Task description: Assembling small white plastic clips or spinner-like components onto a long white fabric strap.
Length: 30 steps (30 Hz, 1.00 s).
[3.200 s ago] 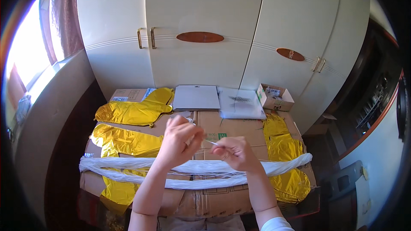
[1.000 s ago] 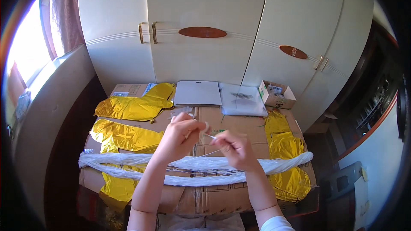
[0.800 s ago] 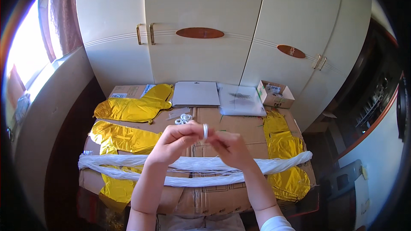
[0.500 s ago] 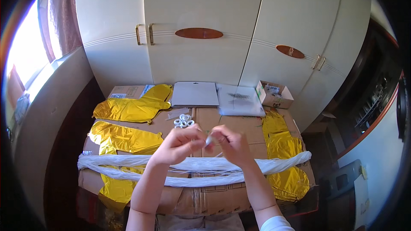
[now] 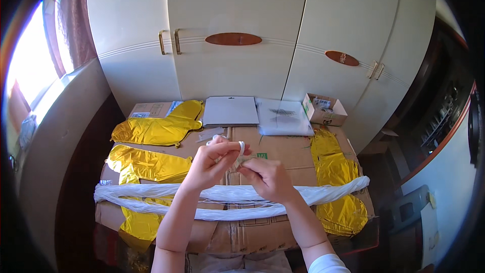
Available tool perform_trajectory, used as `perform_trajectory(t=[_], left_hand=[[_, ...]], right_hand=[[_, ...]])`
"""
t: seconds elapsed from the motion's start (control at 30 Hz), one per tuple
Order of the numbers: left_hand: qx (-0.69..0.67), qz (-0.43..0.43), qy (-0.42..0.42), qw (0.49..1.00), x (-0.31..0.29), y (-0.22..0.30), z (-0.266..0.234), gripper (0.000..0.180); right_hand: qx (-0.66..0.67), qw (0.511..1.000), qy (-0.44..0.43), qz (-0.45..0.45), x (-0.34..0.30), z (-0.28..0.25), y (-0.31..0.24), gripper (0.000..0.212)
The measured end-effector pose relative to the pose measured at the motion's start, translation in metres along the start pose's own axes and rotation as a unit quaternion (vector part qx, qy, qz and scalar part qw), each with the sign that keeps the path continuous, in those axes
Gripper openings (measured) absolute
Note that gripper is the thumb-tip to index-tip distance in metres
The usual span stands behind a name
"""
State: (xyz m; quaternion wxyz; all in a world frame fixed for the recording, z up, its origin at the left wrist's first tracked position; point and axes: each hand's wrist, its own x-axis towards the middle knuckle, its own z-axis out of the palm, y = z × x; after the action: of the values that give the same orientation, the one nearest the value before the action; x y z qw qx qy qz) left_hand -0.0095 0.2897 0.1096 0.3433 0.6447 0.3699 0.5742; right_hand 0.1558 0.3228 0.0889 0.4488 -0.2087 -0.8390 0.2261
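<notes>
Above the middle of the cardboard-covered table, my left hand (image 5: 214,163) is closed, with a small white ring-shaped coil (image 5: 242,147) at its fingertips. My right hand (image 5: 268,176) sits close beside it, thumb and fingers pinched together; whatever is between them is hidden. Just behind the left hand lie more white coils (image 5: 217,138), mostly covered by it. Under both forearms a long hank of white strands (image 5: 333,192) stretches across the table from side to side.
Gold foil balloons, flat, lie at the left (image 5: 151,131) and right (image 5: 338,172). Along the back are a stack of pale boards (image 5: 230,110), clear plastic sheets (image 5: 284,117) and a small open carton (image 5: 324,110). Behind them rises a cream cupboard (image 5: 237,71).
The white coil has moved up and left with my left hand's fingertips, while my right hand has shifted slightly down, so the hands are a little apart. The coils behind are now more covered.
</notes>
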Motion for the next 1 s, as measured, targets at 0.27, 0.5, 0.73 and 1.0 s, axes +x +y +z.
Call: perform_trajectory(t=[0.27,0.5,0.73,1.0], left_hand=[[-0.125,0.019,-0.114,0.985,-0.005,-0.005,-0.008,0.012],[0.157,0.061,-0.032,0.985,-0.002,-0.003,-0.006,0.012],[-0.226,-0.015,-0.170,0.959,-0.011,0.005,-0.010,0.015],[0.065,0.065,-0.042,0.995,-0.003,-0.009,-0.008,0.022]], right_hand=[[0.039,0.995,0.071,0.057,0.002,-0.002,0.001,0.007],[-0.050,0.996,0.058,-0.041,0.004,-0.012,-0.015,0.008],[-0.007,0.995,0.094,0.035,0.006,-0.006,0.005,0.008],[-0.049,0.997,0.047,-0.047,0.002,0.000,-0.007,0.011]])
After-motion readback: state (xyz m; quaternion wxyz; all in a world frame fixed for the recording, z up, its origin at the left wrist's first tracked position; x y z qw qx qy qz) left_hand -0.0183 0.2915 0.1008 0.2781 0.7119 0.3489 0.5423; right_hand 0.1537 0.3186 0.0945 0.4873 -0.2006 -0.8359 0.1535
